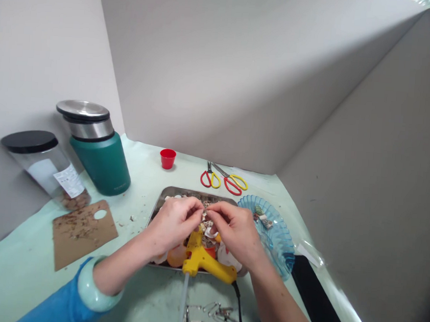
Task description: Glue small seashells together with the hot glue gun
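My left hand [179, 220] and my right hand [237, 229] meet above a metal tray [155, 211], thumbs and forefingers pinched close together. Whatever lies between the fingertips is too small to name. Under my hands the tray holds shells [177, 256] and small pale bits, partly hidden by my fingers. A yellow glue gun [204, 261] rests across the tray's near edge, with a glue stick [184, 296] poking out of its back and a black cord [240, 305] running toward me.
Right of the tray stands a blue glass plate [285, 239] with a few small pieces. Two scissors [235, 182] and a red cup [167, 159] are behind. Leftward are a green flask [102, 165], a jar [48, 169] and stained cardboard [84, 235]. Metal pins [224, 314] lie in front.
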The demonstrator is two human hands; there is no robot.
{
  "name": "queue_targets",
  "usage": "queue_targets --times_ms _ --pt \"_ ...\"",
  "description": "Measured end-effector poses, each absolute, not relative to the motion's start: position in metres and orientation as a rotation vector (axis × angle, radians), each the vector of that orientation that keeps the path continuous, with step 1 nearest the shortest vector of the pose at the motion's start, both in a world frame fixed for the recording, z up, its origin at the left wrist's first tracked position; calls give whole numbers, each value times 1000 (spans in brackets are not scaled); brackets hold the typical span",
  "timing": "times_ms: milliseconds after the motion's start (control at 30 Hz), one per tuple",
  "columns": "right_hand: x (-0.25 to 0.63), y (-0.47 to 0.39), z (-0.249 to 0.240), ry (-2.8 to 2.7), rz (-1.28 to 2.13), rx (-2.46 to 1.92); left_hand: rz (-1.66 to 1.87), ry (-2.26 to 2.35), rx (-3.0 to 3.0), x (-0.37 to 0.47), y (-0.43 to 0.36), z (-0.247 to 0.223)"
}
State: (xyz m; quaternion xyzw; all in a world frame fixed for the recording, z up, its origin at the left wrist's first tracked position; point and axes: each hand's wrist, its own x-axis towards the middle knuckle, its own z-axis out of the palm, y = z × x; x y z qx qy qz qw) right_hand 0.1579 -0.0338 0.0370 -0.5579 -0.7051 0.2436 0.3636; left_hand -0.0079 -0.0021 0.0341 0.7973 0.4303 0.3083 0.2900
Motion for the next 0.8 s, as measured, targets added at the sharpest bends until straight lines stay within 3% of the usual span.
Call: queue_targets --times_ms 800 --pt "158 -33 42 -1618 761 -1289 842 867 1592 -18 8 38"
